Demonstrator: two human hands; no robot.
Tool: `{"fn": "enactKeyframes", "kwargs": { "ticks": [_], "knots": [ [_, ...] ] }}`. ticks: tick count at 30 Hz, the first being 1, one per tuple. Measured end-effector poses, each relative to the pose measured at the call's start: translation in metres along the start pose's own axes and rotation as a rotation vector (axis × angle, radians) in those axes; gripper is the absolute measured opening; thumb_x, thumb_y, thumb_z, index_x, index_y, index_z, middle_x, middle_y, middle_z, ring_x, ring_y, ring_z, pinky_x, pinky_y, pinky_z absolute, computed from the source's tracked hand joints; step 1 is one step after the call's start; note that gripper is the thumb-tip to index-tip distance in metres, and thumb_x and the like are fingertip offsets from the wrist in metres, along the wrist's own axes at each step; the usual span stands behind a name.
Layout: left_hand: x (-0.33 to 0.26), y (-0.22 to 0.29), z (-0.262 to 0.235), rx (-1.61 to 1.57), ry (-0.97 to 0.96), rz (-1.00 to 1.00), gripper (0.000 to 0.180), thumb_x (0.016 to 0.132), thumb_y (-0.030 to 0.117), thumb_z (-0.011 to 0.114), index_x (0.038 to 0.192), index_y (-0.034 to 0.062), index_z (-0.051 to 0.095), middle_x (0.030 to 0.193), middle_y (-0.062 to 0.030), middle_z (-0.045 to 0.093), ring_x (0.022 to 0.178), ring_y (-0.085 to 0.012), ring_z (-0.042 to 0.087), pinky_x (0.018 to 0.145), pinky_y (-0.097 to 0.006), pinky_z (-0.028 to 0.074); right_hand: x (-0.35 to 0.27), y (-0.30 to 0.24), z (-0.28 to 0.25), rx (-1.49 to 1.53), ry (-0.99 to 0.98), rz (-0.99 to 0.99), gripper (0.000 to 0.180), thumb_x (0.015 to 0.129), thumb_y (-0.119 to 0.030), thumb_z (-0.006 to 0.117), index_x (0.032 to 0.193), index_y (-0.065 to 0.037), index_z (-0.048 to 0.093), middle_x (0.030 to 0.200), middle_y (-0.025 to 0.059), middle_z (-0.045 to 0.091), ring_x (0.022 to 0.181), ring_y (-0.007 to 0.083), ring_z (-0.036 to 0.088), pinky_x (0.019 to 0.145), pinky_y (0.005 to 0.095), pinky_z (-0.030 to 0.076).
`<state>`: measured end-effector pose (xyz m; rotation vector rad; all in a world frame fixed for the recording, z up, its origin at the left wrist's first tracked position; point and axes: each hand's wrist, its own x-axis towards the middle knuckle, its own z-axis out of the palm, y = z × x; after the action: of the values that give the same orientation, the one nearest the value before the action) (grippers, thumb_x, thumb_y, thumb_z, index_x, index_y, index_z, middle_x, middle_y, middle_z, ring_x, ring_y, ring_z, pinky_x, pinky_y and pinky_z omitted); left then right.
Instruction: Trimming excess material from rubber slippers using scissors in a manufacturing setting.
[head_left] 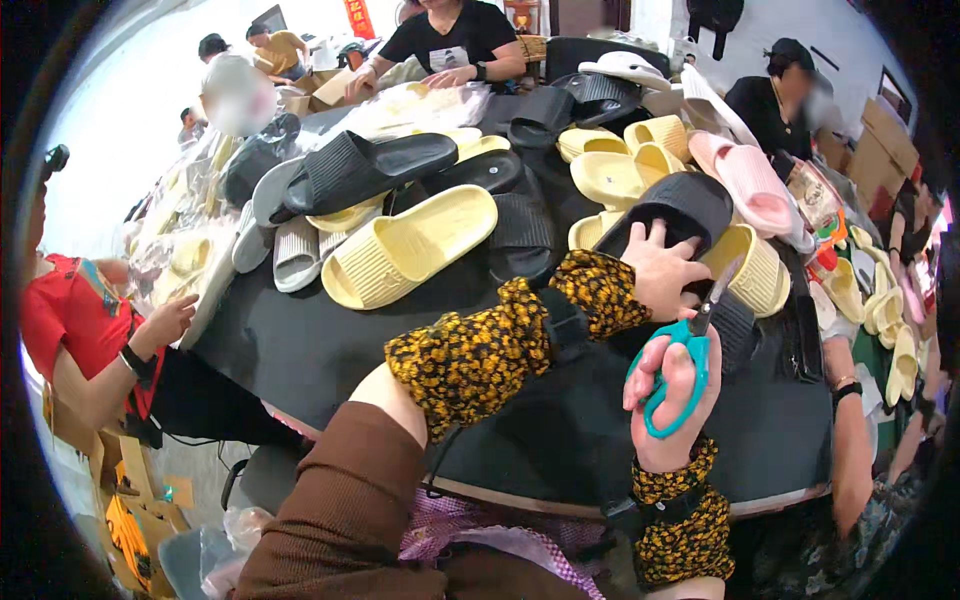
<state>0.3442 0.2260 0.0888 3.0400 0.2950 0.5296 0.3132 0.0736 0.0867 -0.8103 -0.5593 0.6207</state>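
Note:
My left hand (662,272) reaches over the table with its fingers spread apart at the opening of a black slide slipper (690,197); the fingertips seem to touch it. In my right hand (672,425) are scissors (702,362) with teal handles, fingers through the loops and blades pointing up and away. Close to the blades are a yellow slipper (757,275) and a dark ribbed slipper (738,330), partly hidden by my hands. Left of my left hand lie a large yellow slipper (412,250) and a black one (522,235).
A slipper pile covers the black table (300,345), with grey slippers (296,255) at left and pink ones (748,180) at right. Bagged slippers (185,250) lie farther left. A person in red (75,330) is at left, others sit across and right. Cardboard boxes (882,150) stand beyond.

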Motion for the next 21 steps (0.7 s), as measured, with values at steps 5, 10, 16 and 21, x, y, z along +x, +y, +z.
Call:
{"fn": "enactKeyframes", "kwargs": {
  "ticks": [5, 10, 16, 21],
  "knots": [
    [-0.003, -0.004, -0.009, -0.149, -0.039, 0.025, 0.039, 0.076, 0.040, 0.058, 0.114, 0.0280, 0.060, 0.131, -0.0072, 0.048, 0.121, -0.0421, 0.037, 0.092, -0.054, 0.029, 0.004, 0.000, -0.001, -0.013, 0.010, -0.013, 0.037, 0.086, -0.016, 0.054, 0.120, -0.004, 0.041, 0.066, 0.0051, 0.048, 0.045, 0.0093, 0.042, 0.035, 0.0222, 0.036],
    [-0.034, -0.026, -0.022, -0.686, 0.311, 0.109, 0.021, 0.079, 0.013, 0.060, 0.097, 0.0031, 0.062, 0.085, -0.0162, 0.064, 0.080, -0.0306, 0.063, 0.072, -0.035, 0.050, 0.001, 0.004, 0.004, -0.038, 0.028, -0.091, 0.038, 0.087, -0.020, 0.054, 0.119, -0.004, 0.042, 0.066, 0.0046, 0.046, 0.045, 0.0094, 0.042, 0.035, 0.0221, 0.035],
    [-0.100, -0.009, -0.095, -1.212, 0.280, -0.040, 0.012, 0.087, 0.010, 0.057, 0.091, -0.0001, 0.063, 0.077, -0.0018, 0.063, 0.071, -0.0061, 0.056, 0.063, -0.023, 0.047, 0.002, 0.010, 0.002, -0.093, 0.026, -0.027, 0.039, 0.088, -0.026, 0.053, 0.118, -0.003, 0.042, 0.067, 0.0033, 0.045, 0.045, 0.0102, 0.041, 0.035, 0.0226, 0.034],
    [-0.123, 0.047, -0.150, -1.779, -0.127, 0.437, 0.019, 0.092, 0.017, 0.052, 0.088, 0.0005, 0.059, 0.078, -0.0062, 0.055, 0.074, -0.0140, 0.052, 0.070, -0.026, 0.041, 0.017, 0.069, -0.046, 0.044, 0.616, -0.403, 0.041, 0.086, -0.029, 0.058, 0.117, -0.005, 0.047, 0.075, 0.0024, 0.052, 0.049, 0.0074, 0.043, 0.042, 0.0187, 0.036]
  ]
}}
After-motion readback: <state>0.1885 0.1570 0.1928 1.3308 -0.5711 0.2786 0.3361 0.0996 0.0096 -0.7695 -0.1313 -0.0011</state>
